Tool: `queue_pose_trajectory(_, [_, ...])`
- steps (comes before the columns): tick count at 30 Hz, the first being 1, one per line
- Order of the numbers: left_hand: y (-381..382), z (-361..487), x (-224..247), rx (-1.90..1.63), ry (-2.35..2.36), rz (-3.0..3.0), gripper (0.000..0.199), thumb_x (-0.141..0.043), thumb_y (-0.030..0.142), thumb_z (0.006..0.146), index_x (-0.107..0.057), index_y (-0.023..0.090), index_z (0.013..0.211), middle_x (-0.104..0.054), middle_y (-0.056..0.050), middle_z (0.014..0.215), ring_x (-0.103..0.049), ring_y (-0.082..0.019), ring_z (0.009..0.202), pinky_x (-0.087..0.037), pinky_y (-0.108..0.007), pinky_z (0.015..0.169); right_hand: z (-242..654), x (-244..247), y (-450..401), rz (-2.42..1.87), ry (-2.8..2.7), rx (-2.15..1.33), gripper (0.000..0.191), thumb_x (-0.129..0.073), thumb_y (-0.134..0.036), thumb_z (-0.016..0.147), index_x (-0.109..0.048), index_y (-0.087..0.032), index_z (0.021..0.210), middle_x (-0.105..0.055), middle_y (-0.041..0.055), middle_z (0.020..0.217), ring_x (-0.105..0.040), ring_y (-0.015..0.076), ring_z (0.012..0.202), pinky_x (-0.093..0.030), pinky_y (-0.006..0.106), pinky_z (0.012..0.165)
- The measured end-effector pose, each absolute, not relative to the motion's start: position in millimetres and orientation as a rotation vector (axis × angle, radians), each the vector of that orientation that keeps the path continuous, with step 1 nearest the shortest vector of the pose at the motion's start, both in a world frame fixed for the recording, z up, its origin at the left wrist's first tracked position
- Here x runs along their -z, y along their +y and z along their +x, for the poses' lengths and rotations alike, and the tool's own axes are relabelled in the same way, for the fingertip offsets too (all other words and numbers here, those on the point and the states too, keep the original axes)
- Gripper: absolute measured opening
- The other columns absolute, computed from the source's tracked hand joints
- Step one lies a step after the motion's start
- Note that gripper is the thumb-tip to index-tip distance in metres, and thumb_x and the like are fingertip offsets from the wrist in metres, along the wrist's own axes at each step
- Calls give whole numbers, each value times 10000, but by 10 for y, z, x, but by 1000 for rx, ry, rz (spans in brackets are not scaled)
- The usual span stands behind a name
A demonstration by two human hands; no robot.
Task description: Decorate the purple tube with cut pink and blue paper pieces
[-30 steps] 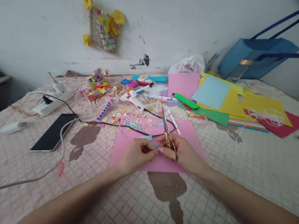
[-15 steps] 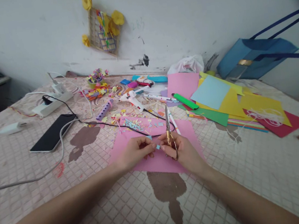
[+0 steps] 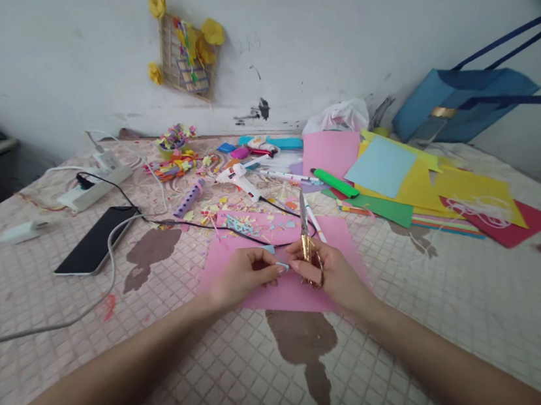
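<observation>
"Holding what, exactly?"

"The left hand [image 3: 245, 276] pinches a blue scrap [image 3: 283, 265] just above pink paper [image 3: 292, 299]; the right hand [image 3: 336, 273] grips scissors [image 3: 306, 243] pointed away, probably freeing its fingertips [image 3: 297, 267] for the scrap."

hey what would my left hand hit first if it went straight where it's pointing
Likely your right hand, just past the small blue paper at your left hand; depth is hard to judge.
</observation>
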State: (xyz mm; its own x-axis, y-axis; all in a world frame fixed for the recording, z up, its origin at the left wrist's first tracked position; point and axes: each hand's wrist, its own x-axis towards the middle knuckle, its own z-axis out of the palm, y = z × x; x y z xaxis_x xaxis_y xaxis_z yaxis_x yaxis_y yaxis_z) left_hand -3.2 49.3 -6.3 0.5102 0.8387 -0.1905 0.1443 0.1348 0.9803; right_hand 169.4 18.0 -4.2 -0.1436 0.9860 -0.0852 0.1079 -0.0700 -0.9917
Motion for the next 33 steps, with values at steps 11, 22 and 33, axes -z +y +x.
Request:
queue_pose_trajectory(11, [495, -50, 73, -623, 945, 1361, 166, -653, 274, 666, -583, 125, 647, -550, 25, 548, -478, -73, 518, -352, -201, 515, 1694, 36, 167, -1259, -1319, -1379, 216, -609, -300, 716, -554, -192, 895, -506, -32, 696, -427, 92, 565, -347, 224, 517])
queue_pose_trajectory(22, [515, -51, 102, -627, 941, 1347, 188, -659, 290, 672, -569, 127, 649, -550, 23, 548, -491, -74, 515, -367, -207, 520, 1697, 49, 169, -1233, -1371, -1399, 245, -606, -289, 700, -543, -192, 915, -540, -2, 769, -454, 97, 587, -337, 218, 489])
queue_pose_trajectory(33, [521, -53, 99, -624, 923, 1303, 213, -659, 308, 677, -565, 118, 663, -544, 26, 545, -495, -74, 522, -372, -208, 538, 1692, 43, 172, -1237, -1371, -1376, 246, -607, -303, 700, -541, -193, 910, -551, -4, 776, -460, 104, 602, -349, 227, 519])
